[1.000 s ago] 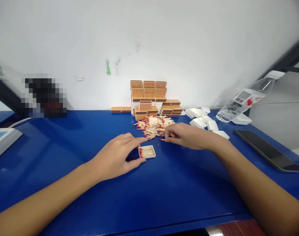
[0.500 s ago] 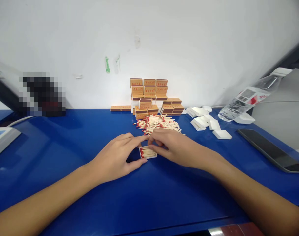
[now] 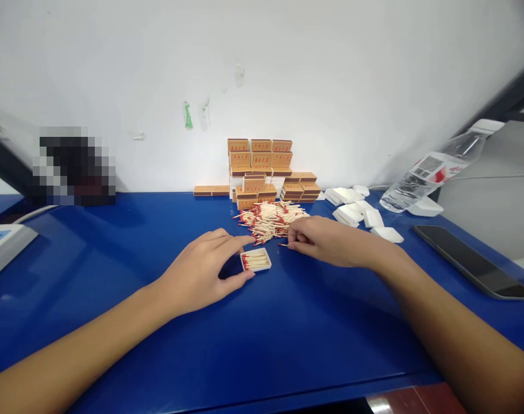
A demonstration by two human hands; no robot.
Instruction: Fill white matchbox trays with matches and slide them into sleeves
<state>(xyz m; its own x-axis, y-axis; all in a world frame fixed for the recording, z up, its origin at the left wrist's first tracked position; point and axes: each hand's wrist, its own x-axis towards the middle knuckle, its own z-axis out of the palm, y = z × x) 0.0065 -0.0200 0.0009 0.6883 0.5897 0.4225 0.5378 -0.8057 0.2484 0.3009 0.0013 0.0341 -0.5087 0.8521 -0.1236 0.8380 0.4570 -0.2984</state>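
A small white matchbox tray [image 3: 256, 260] partly filled with red-tipped matches lies on the blue table [image 3: 288, 328]. My left hand [image 3: 201, 273] grips the tray's left side between thumb and forefinger. Just right of the tray, my right hand [image 3: 326, 240] rests at the near edge of a loose pile of matches [image 3: 270, 219], fingers pinched on a match lying on the table. Behind the pile stand stacks of orange matchboxes [image 3: 262, 172] against the white wall.
Several empty white trays [image 3: 359, 214] lie right of the pile. A plastic water bottle [image 3: 434, 171] leans at the right, with a black phone [image 3: 471, 261] below it. A white device [image 3: 3, 246] sits at the left edge. A blurred dark object [image 3: 74, 167] stands back left.
My right hand left the tray, where it was half a second ago, and went back right to the edge of the match pile. My left hand stayed on the tray.
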